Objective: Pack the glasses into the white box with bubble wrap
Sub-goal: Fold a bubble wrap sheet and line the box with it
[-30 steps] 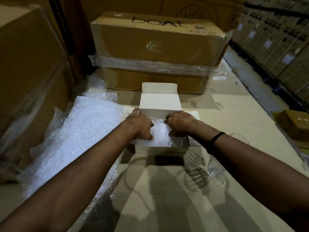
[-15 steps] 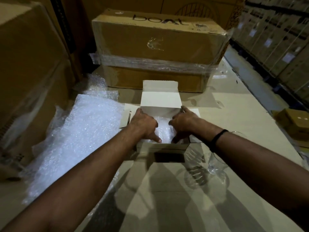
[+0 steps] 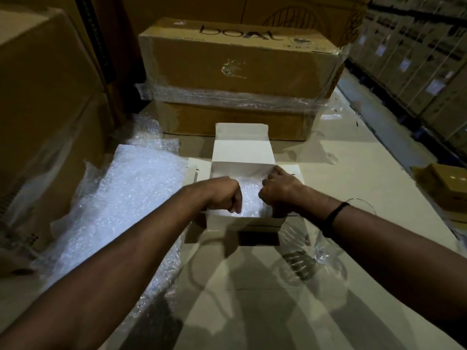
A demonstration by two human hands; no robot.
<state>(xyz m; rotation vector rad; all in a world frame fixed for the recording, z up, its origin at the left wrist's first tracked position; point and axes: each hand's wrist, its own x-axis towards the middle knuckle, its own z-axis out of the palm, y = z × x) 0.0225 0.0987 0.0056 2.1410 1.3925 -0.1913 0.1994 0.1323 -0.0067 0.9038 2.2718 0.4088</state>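
A small white box stands open on the table, its lid flap raised at the back. Bubble wrap fills its inside. My left hand is curled into a fist at the box's left side, its fingers down in the wrap. My right hand is bent over the right side, fingers pushed into the wrap near the front corner. Clear drinking glasses stand just right of the box, partly under my right forearm. Whether a glass lies inside the wrap is hidden.
A big sheet of bubble wrap spreads over the table's left. A large taped cardboard carton sits behind the box, tall cartons at the left, a small brown box at the right edge. Stacked shelves line the far right.
Both hands have pushed deeper into the box. The left has curled from flat fingers into a fist, and the right has shifted toward the right front corner.
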